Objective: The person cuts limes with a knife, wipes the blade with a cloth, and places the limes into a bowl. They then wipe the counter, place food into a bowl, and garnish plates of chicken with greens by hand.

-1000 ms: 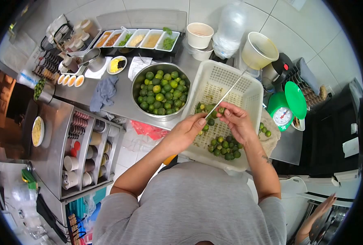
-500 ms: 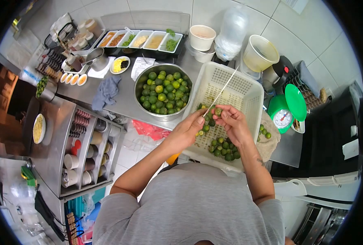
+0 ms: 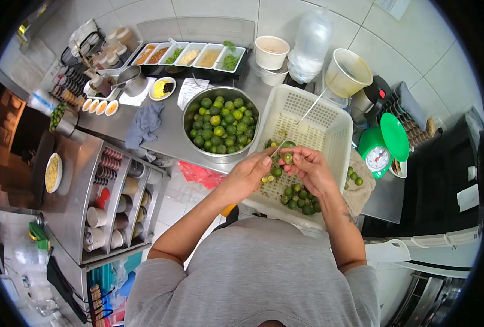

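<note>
Head view: the left hand (image 3: 251, 169) was closed on a knife (image 3: 302, 120), the right hand (image 3: 310, 170) pinched a lime (image 3: 288, 158) over the basket's (image 3: 332, 122) front edge, and I judged that if the lime rolled, the knife could have cut that hand.

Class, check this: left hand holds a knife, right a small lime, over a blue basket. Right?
No: the head view shows a white basket, not blue. The left hand holds the knife, the right hand the small lime.

Nothing is legible. The scale dial (image 3: 377, 158) on the right bears marks too small to read, and the paper slip (image 3: 189, 89) farther left shows only blurred print.
</note>
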A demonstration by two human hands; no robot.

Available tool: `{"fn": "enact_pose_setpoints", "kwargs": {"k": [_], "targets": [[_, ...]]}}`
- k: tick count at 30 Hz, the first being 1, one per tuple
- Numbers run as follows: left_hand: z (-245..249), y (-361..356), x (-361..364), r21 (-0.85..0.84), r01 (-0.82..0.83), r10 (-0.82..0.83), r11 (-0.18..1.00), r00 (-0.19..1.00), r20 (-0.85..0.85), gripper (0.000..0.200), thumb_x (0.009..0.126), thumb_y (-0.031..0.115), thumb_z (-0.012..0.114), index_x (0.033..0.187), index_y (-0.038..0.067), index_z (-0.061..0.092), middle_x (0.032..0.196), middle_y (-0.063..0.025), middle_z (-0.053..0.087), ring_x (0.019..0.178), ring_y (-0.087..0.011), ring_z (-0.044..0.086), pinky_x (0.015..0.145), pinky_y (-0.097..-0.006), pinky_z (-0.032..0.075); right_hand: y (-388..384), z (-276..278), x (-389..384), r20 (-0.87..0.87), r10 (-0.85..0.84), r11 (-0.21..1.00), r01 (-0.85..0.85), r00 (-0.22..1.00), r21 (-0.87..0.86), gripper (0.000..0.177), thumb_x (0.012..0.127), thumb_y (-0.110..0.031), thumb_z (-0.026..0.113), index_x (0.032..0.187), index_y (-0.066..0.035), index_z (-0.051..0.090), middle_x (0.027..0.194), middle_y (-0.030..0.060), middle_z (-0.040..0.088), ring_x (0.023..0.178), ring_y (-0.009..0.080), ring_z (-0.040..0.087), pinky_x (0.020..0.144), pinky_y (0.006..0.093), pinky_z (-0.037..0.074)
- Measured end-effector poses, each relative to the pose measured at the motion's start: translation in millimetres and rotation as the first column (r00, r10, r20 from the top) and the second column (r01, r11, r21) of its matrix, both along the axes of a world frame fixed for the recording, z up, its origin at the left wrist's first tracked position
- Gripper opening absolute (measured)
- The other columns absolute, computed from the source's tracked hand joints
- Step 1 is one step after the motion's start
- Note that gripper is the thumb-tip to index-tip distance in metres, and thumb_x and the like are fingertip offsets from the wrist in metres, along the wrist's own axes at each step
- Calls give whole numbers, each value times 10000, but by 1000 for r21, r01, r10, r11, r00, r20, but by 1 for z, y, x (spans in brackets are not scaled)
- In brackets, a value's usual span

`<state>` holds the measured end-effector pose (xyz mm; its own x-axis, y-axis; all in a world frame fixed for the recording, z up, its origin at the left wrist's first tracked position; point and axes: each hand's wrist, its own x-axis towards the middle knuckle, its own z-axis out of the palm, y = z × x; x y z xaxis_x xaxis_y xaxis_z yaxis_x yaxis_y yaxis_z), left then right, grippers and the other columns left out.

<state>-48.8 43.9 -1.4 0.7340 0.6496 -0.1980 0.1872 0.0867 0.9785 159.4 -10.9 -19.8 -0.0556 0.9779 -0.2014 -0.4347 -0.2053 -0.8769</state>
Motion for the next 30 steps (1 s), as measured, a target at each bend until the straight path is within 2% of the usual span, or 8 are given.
{"fn": "enact_pose_setpoints", "kwargs": {"k": [1,4,7,12,20,26,29,30], "targets": [[0,2,-1,-18,-4,4,1000,1000,-17,547,985,424,360,1309,-6,453,1001,-128,537,895,-230,544,799,-333,438,1,0,1,10,-55,998,55,998,8,189,902,-60,564,1062,36,596,931,107,653,790,143,623,696,254,505],[-8,-1,-1,345,33,-17,938,999,-49,506,981,388,387,1258,-27,466,1038,-171,525,944,-304,551,820,-367,435,6,-5,4,12,-211,977,210,977,44,180,892,-42,573,1056,29,594,939,109,653,821,145,623,722,253,507],[-8,-13,0,374,58,0,926,988,-154,475,987,357,383,1261,-28,426,1148,-186,495,1022,-298,534,898,-365,409,11,-10,6,-9,-334,939,333,943,84,174,879,-21,583,1046,26,590,934,101,653,835,145,621,744,256,508],[-8,-20,4,439,15,59,898,986,-156,492,989,310,378,1378,19,299,1199,-205,471,1013,-300,553,891,-389,423,16,-7,-4,17,-442,894,439,897,89,164,864,5,588,1027,26,592,901,81,647,795,139,613,745,259,505],[5,-9,15,379,54,80,924,940,-331,499,990,303,372,1430,98,258,1232,-227,459,1010,-328,558,890,-404,426,19,-14,-25,156,-320,939,292,935,181,58,853,8,601,908,18,585,844,59,626,750,127,589,707,256,487],[-16,-2,16,380,-123,188,917,972,-141,387,987,327,382,1261,53,381,1061,-193,546,961,-311,575,851,-390,436,19,-11,-36,114,-210,977,204,971,63,65,859,-10,604,913,19,582,844,68,623,768,133,596,732,269,498],[-8,3,13,338,-128,187,932,971,-148,336,985,312,400,1191,47,388,995,-181,558,917,-276,571,829,-369,437,19,-13,-28,49,-103,995,102,994,16,152,862,-41,617,1000,14,588,911,68,617,787,138,599,757,271,507],[-5,7,10,268,-116,164,956,973,-162,399,977,347,401,1195,14,382,1093,-243,548,982,-348,578,842,-408,433,20,-10,-22,75,-55,998,54,996,20,171,865,-48,616,1023,12,588,931,69,614,798,140,599,760,272,507]]}}
